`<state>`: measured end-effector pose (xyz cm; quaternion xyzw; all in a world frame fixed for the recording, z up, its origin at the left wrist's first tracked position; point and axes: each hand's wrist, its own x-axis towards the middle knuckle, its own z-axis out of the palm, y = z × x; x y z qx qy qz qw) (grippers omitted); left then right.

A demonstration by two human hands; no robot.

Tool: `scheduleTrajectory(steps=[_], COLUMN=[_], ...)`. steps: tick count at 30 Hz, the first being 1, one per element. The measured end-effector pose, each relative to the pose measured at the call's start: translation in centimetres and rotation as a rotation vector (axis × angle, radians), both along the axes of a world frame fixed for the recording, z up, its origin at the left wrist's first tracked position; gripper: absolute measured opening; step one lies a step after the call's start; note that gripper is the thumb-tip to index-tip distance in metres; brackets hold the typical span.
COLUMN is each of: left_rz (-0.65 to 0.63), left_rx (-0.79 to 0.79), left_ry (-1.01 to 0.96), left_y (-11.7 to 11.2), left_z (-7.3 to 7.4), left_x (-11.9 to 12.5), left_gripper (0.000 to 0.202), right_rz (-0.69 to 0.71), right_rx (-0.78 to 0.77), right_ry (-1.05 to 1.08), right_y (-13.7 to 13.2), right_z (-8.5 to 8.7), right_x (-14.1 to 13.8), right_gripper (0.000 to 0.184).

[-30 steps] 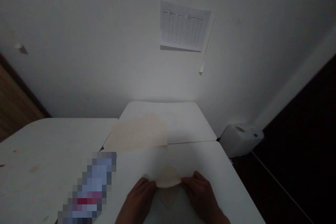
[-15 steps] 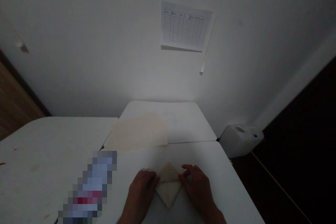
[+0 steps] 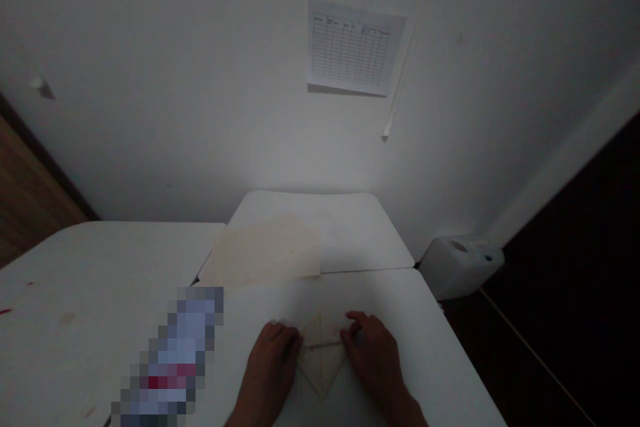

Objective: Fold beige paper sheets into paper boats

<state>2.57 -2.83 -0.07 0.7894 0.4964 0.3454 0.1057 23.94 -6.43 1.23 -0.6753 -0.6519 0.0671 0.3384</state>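
Note:
A small beige paper (image 3: 321, 355), folded into a diamond shape with a crease across its middle, lies flat on the white table (image 3: 425, 347) close in front of me. My left hand (image 3: 273, 363) rests on the paper's left corner, fingers curled down against it. My right hand (image 3: 373, 355) presses the right corner, fingertips bent onto the fold line. Both hands hold the paper flat against the table.
A stack of beige sheets (image 3: 265, 255) lies farther back, across the gap between tables. A blurred oblong object (image 3: 173, 360) sits at my left. A printed chart (image 3: 353, 47) hangs on the wall. A white canister (image 3: 457, 263) stands on the dark floor to the right.
One second ago the paper's top flap was lifted between my hands. It has come down flat, and both hands now press the folded diamond on the table.

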Motion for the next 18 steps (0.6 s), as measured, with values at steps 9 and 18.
scheduleTrajectory(steps=[9,18], left_rz=[0.004,-0.235], left_rx=[0.018,0.179], left_ry=[0.035,0.182], left_y=[-0.1,0.3], left_z=[-0.1,-1.2], left_x=[0.1,0.3], left_gripper=[0.022,0.060], right_rz=[0.005,0.006], right_rx=[-0.006,-0.018], right_ry=[-0.006,-0.037], right_y=[0.2,0.1], right_z=[0.5,0.2], right_x=[-0.3,-0.4], right_gripper=[0.018,0.018])
